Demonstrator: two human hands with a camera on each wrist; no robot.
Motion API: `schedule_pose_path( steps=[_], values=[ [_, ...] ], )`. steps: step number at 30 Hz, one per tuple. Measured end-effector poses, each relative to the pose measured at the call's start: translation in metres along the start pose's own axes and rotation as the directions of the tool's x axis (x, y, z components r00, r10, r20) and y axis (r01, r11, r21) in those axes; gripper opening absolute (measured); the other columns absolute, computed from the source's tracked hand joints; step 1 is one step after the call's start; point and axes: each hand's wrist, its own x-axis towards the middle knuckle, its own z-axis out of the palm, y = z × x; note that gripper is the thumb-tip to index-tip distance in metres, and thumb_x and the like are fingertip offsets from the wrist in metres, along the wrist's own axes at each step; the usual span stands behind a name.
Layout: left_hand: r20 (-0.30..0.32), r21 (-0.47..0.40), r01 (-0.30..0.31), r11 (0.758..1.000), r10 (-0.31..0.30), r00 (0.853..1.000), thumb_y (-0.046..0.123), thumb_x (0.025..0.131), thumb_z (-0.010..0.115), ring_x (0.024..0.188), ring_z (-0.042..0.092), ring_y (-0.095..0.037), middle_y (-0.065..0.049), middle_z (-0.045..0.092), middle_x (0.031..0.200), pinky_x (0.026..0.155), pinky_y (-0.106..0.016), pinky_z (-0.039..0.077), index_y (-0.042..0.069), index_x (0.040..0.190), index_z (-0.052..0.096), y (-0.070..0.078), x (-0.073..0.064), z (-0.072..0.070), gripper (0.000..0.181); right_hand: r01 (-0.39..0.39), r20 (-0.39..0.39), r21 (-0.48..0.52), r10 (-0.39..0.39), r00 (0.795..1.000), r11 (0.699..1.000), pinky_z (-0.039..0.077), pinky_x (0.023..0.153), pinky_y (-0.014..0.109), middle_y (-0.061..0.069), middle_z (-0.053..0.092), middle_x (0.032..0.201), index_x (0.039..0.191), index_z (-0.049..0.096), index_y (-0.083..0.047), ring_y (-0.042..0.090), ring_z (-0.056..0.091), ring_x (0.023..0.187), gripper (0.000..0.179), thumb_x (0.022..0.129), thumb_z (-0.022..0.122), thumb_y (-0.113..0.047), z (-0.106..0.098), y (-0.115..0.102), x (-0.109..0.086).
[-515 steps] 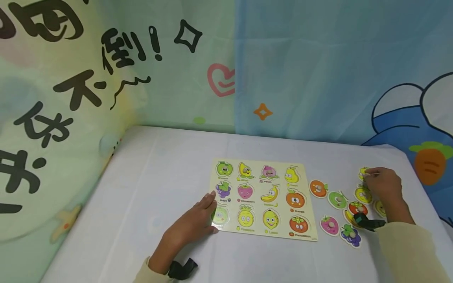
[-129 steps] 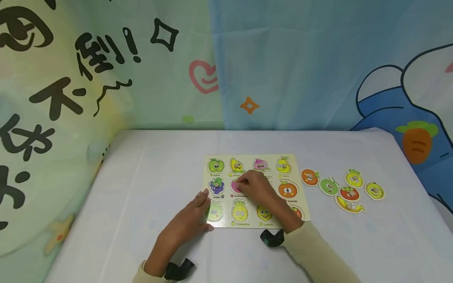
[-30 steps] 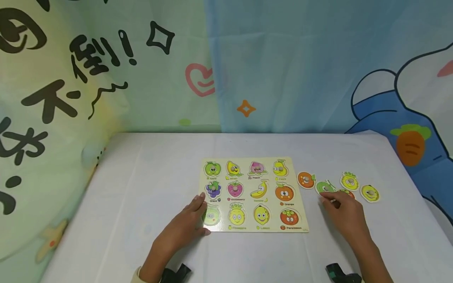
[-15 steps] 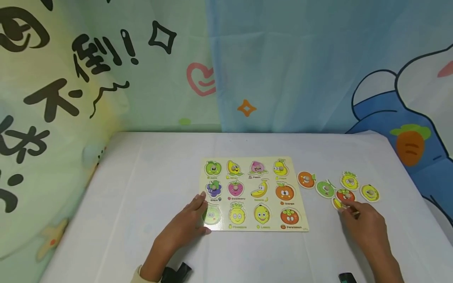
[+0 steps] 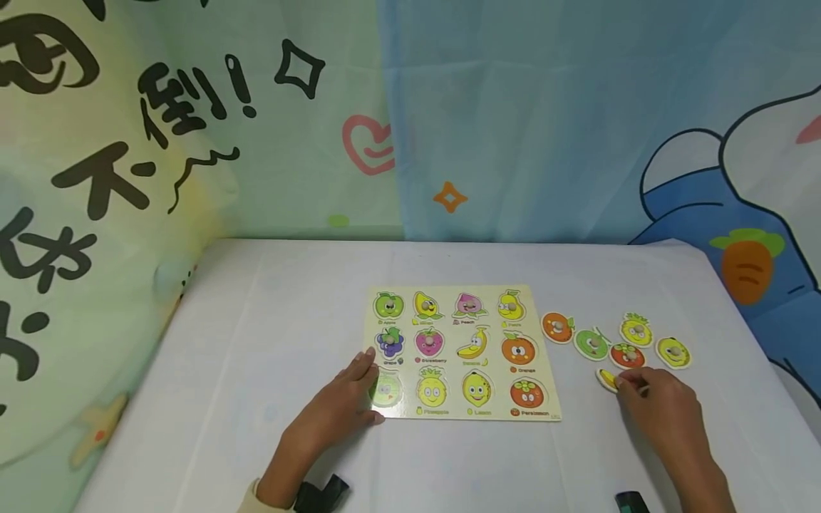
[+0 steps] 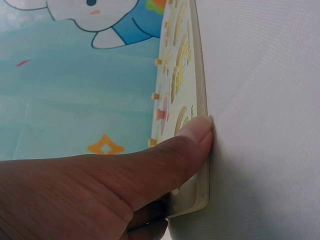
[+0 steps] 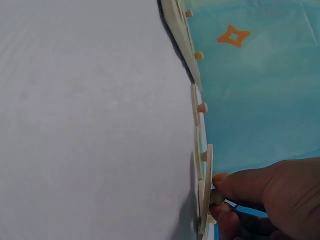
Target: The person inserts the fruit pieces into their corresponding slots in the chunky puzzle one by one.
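Note:
My left hand (image 5: 333, 406) rests at the lower left corner of a cream fruit puzzle board (image 5: 452, 388). In the left wrist view its thumb (image 6: 197, 131) presses on the board's front edge. To the right of the board, my right hand (image 5: 670, 406) pinches a yellow banana puzzle piece (image 5: 606, 380), mostly covered by the fingers in the head view. Edge-on in the right wrist view, the banana piece (image 7: 208, 182) is held by its small knob (image 7: 217, 197), beside the loose pieces. Knobbed grape (image 5: 390, 343) and strawberry (image 5: 429, 342) pieces sit in the board.
Loose orange (image 5: 556, 328), green (image 5: 590, 344), red persimmon (image 5: 626, 356), pineapple (image 5: 636, 329) and lemon (image 5: 673, 352) pieces lie right of the board on the white tabletop (image 5: 288, 306). A printed cloth backdrop (image 5: 545, 128) stands behind the table.
The strawberry piece, under my right hand a few seconds ago, now sits in the board. That hand has moved right to the loose pieces and gripped the banana piece. My left hand stays put.

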Motion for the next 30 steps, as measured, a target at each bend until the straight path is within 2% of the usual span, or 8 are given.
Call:
schedule_pose_path(
  steps=[4,7,13,18,21,25,30],
  values=[
    [-0.002,-0.001,0.002,1.000,-0.002,1.000,0.025,0.076,0.084,0.144,0.024,-0.030,-0.012,0.026,0.157,0.113,-0.044,0.029,-0.002,0.142,0.045,0.000,0.001,0.000,0.082,0.035,-0.021,0.005,-0.035,0.999,0.999,0.043,0.055,0.033,0.015,0.064,0.082,0.100,0.068,0.010,0.028,0.055,0.075,0.019,0.089,0.069,-0.005,-0.005,-0.006,-0.003],
    [-0.006,-0.003,0.004,1.000,-0.004,1.000,0.025,0.076,0.084,0.144,0.023,-0.029,-0.011,0.026,0.158,0.113,-0.044,0.029,-0.002,0.143,0.045,0.000,0.001,0.000,0.082,0.094,-0.055,0.021,-0.093,0.994,0.995,0.042,0.054,0.030,0.015,0.065,0.085,0.102,0.070,0.007,0.026,0.055,0.075,0.019,0.087,0.071,-0.005,-0.007,-0.012,-0.008],
    [-0.011,-0.002,-0.002,1.000,0.002,1.000,0.026,0.076,0.084,0.144,0.023,-0.029,-0.011,0.026,0.158,0.113,-0.044,0.029,-0.002,0.143,0.045,0.000,0.002,0.000,0.082,0.267,-0.145,0.084,-0.254,0.956,0.960,0.042,0.053,0.016,0.010,0.065,0.087,0.101,0.073,0.001,0.022,0.055,0.076,0.017,0.085,0.074,-0.003,-0.006,-0.025,-0.011],
    [-0.010,-0.001,-0.008,1.000,0.008,1.000,0.026,0.077,0.083,0.144,0.023,-0.029,-0.011,0.026,0.158,0.113,-0.043,0.029,-0.002,0.143,0.044,0.000,0.004,0.001,0.082,0.339,-0.165,0.142,-0.316,0.934,0.930,0.042,0.058,0.012,0.010,0.067,0.091,0.100,0.074,-0.002,0.019,0.056,0.078,0.015,0.085,0.074,-0.003,0.000,-0.038,-0.008],
    [-0.008,-0.010,-0.006,1.000,0.006,1.000,0.026,0.077,0.083,0.144,0.022,-0.029,-0.011,0.025,0.158,0.113,-0.044,0.028,-0.002,0.144,0.044,0.000,0.005,0.001,0.082,0.398,-0.175,0.178,-0.369,0.913,0.900,0.044,0.059,0.013,0.008,0.068,0.091,0.098,0.075,-0.003,0.018,0.057,0.077,0.014,0.083,0.075,-0.002,0.006,-0.048,-0.006],
    [0.001,-0.021,0.000,1.000,0.000,1.000,0.026,0.077,0.083,0.144,0.021,-0.029,-0.011,0.024,0.158,0.113,-0.044,0.028,-0.002,0.143,0.044,0.000,0.004,0.002,0.082,0.439,-0.144,0.220,-0.416,0.898,0.871,0.046,0.063,0.013,0.006,0.068,0.091,0.096,0.075,-0.005,0.017,0.057,0.078,0.014,0.082,0.076,-0.002,0.015,-0.063,-0.003],
    [0.007,-0.024,0.012,1.000,-0.012,1.000,0.024,0.076,0.083,0.144,0.021,-0.029,-0.011,0.024,0.158,0.113,-0.044,0.029,-0.002,0.143,0.044,0.000,0.001,0.002,0.082,0.415,-0.053,0.253,-0.416,0.908,0.874,0.047,0.066,0.023,0.003,0.067,0.092,0.097,0.075,-0.007,0.017,0.055,0.079,0.012,0.085,0.075,-0.007,0.029,-0.085,-0.001]
  ],
)
